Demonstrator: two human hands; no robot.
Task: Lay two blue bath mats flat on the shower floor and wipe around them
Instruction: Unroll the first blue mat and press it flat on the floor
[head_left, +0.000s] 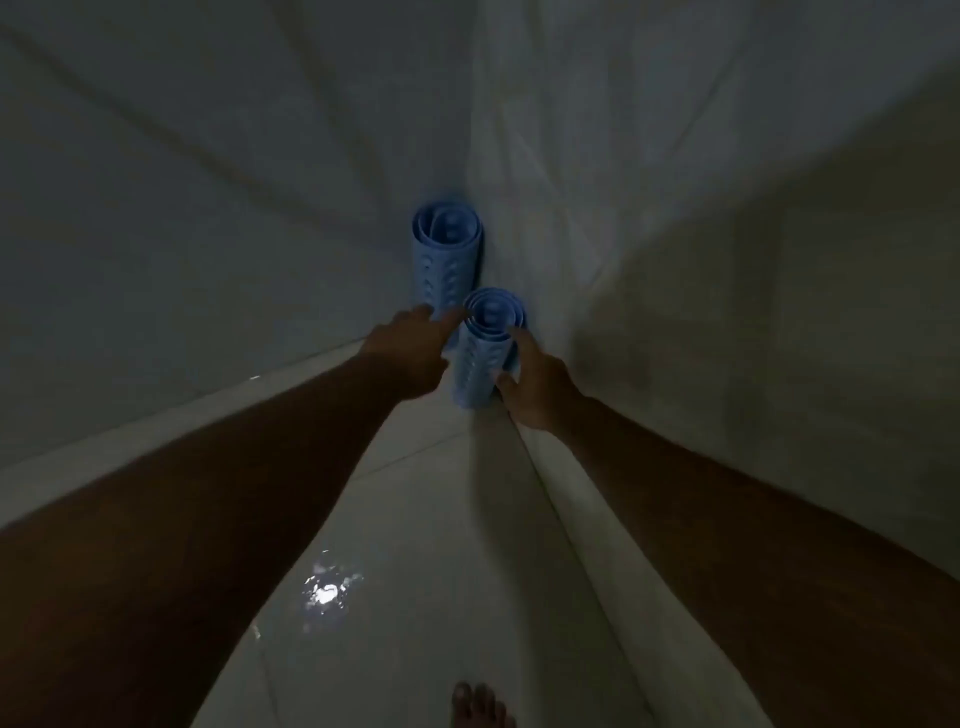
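- We see two rolled blue mats standing upright in the shower corner (470, 130): the near roll (485, 353) and, at its 11 o'clock, the far roll (447, 260).
- Our right hand (537, 389), at the near roll's 4 o'clock, grips it, fingers (519, 335) curled round its side.
- Our left hand (410, 353), at its 9 o'clock, has fingers stretched out, released; in this dim light we cannot tell whether they touch either roll.
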